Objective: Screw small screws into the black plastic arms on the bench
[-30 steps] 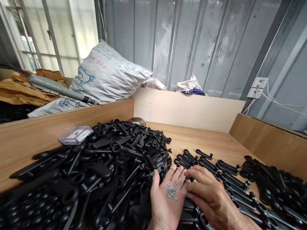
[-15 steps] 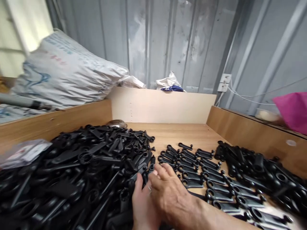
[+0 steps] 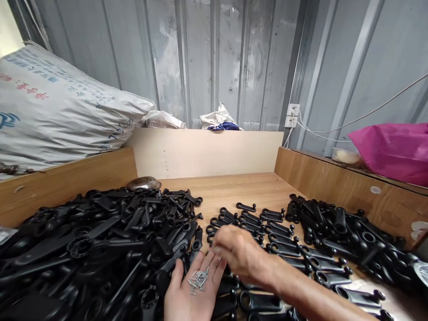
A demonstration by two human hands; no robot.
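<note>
My left hand (image 3: 192, 292) lies palm up with its fingers stretched out, and a small heap of silvery screws (image 3: 199, 281) rests in the palm. Just above its fingertips my right hand (image 3: 239, 249) is bent over, fingertips pinched together. Whatever the pinch may hold is hidden. Under and beyond both hands lie rows of black crank-like handles (image 3: 281, 243), each with a ring at one end and a small knob at the other. A large heap of the same sort of black handles (image 3: 110, 232) spreads to the left of my left hand.
Another pile of black handles (image 3: 344, 232) is at the right. Low wooden boards (image 3: 207, 154) wall in the table. A shiny metal bowl-like object (image 3: 143, 183) sits behind the left heap. A stuffed white sack (image 3: 67, 107) and a pink bag (image 3: 394, 149) flank the table.
My right hand has lifted off my left hand and shifted right. The left palm now lies uncovered, showing the screws. The view has turned a little to the right.
</note>
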